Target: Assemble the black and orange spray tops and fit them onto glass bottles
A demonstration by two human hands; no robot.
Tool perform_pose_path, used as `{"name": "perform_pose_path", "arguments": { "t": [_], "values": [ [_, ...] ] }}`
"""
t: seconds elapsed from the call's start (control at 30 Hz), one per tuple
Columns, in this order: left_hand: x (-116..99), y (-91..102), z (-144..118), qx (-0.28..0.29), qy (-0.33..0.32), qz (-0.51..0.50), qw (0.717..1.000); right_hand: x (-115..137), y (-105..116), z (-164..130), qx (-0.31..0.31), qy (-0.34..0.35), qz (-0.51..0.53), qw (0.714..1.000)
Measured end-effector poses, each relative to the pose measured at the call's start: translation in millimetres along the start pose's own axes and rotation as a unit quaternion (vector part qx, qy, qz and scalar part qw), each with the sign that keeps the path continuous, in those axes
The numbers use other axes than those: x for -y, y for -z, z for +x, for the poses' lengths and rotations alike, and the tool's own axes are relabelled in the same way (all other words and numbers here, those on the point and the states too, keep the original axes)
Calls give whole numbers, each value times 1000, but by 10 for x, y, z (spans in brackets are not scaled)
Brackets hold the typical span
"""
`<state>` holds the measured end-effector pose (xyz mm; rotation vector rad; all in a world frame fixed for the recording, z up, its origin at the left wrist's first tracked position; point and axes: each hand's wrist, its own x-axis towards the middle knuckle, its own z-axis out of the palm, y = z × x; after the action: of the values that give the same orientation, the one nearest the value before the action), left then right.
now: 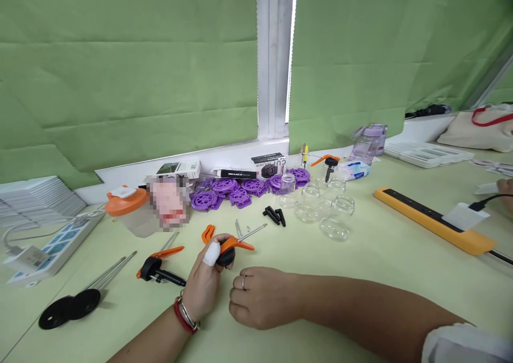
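My left hand (202,285), its thumb wrapped in white, grips a round black cap with an orange lever (229,250). A thin metal rod (253,232) slants up to the right beside the lever. Just to the right, my right hand (262,297) is curled closed above the table; whatever its fingers hold is hidden. Left of my hands lies a similar black and orange piece (154,267) with a black handle-like tube. An orange part (208,233) and small metal pins (239,228) rest beyond my left hand. Farther back lie several short black tubes (274,215).
Clear glass jars (310,205) stand behind right, near purple wheel-like parts (240,189). Black discs with metal rods (72,305) lie at left. Power strips sit at left (60,245) and right (433,218). An orange-lidded cup (130,213) stands back left. Another person's hand (505,186) shows far right.
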<state>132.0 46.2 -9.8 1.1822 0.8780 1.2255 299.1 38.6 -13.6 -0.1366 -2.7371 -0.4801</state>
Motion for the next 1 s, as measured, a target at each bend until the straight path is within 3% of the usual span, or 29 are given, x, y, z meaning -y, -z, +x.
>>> {"name": "perform_pose_path", "arguments": {
  "t": [0.1, 0.17, 0.27, 0.37, 0.53, 0.7, 0.8, 1.0],
  "values": [
    [-2, -37, -12, 29, 45, -30, 998, -62, 202, 18, -133, -118, 117, 977],
    [2, -91, -14, 60, 57, -57, 995, -137, 345, 17, -252, -243, 215, 912],
    [9, -233, -20, 101, 75, -98, 987, -246, 447, -3, -339, -399, 334, 784],
    [20, -374, -37, 113, 114, -135, 978, -304, 380, -27, -334, -468, 433, 694],
    [71, -393, -59, 99, 159, -174, 967, -335, 210, -29, -283, -506, 511, 635],
    [89, -334, -66, 92, 191, -198, 957, -383, 170, -1, -281, -504, 628, 522],
    [79, -342, -76, 95, 194, -195, 957, -394, 172, 9, -279, -501, 648, 501],
    [75, -342, -100, 128, 217, -201, 947, -379, 205, 2, -232, -513, 652, 509]
  ]
}}
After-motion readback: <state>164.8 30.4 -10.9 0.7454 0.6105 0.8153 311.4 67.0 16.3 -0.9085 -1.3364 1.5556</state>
